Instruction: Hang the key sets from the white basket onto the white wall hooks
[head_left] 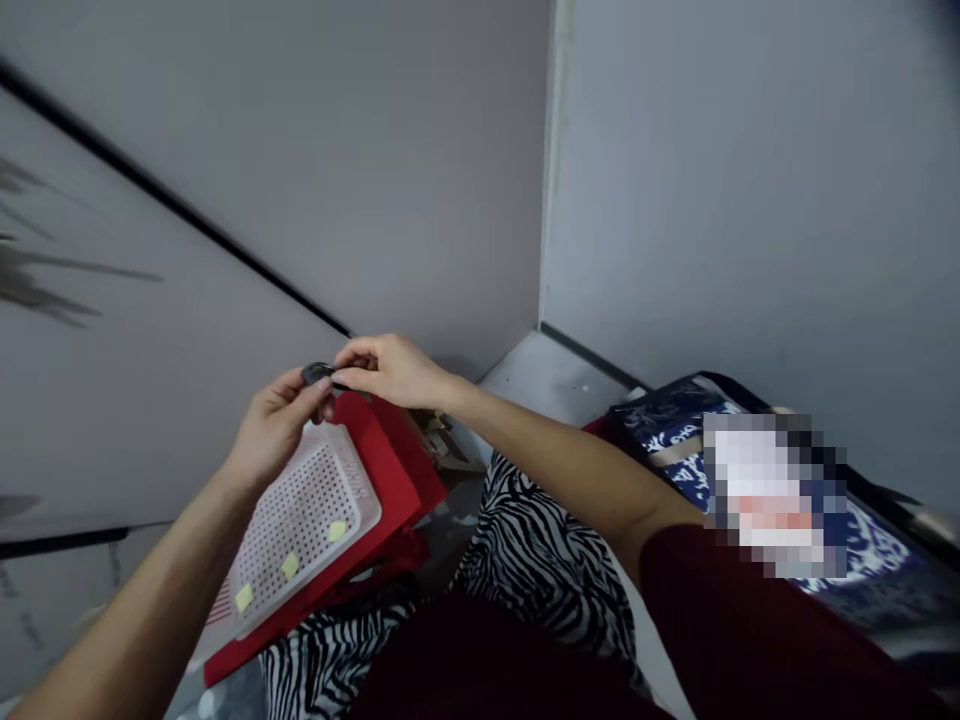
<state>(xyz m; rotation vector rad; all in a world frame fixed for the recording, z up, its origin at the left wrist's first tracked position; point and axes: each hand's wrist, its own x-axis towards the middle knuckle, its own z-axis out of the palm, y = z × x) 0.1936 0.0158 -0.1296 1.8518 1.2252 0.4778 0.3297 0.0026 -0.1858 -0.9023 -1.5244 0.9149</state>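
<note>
Zebra-striped black-and-white fabric (525,560) covers the lap; on it lies a flat red cardboard box (394,480) carrying a white perforated plastic tray (300,515); above the tray, the left hand (274,425) and right hand (390,370) both pinch fingertips shut on a small dark rounded object (318,373); beyond, a blue-and-white patterned bag (667,425) sits by grey walls (712,200).

Small dark piece (318,373) is showing slight sheen; perforated board (300,515) is looking matt plastic; red bag (397,465) is reading smooth paper; zebra-print cloth (540,550) matt.
</note>
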